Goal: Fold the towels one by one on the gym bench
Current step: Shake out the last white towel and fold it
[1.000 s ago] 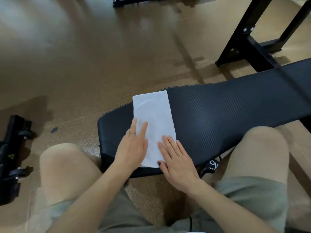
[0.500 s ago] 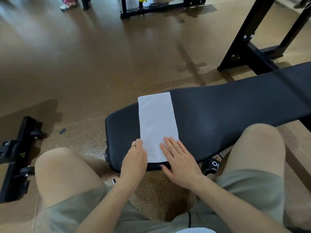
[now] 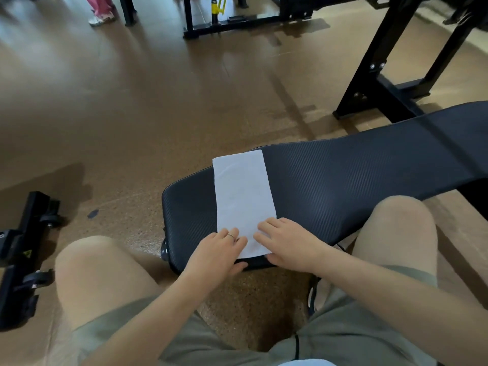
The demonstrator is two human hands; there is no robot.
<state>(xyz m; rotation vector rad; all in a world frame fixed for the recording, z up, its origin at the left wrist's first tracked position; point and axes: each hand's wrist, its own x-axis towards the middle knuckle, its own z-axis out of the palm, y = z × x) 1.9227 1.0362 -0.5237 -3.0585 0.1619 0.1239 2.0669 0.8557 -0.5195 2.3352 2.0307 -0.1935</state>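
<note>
Nearest the camera, a person is sitting with both knees apart, wearing olive shorts [image 3: 351,336]. Between the knees, both hands are resting at the near end of a white towel [image 3: 244,196]. The left hand [image 3: 219,253] is curling its fingers over the towel's near left corner, thumb tucked under the bench edge; a thin ring [image 3: 231,236] is showing on one finger. The right hand [image 3: 287,245] is curling its fingers down on the near right corner, and whether it is actually pinching the cloth cannot be told.

The towel is lying folded into a long narrow strip across the black padded bench [image 3: 343,180], near its left end, reaching from the near edge to the far edge.

To the left, a black wheeled frame [image 3: 23,249] is standing on the brown floor [image 3: 132,114]. Beyond the bench, a black steel rack [image 3: 383,75] is rising at the right. Farther off, another black frame [image 3: 237,22] is standing, and somebody's pink trouser legs [image 3: 100,6] are showing at the top.
</note>
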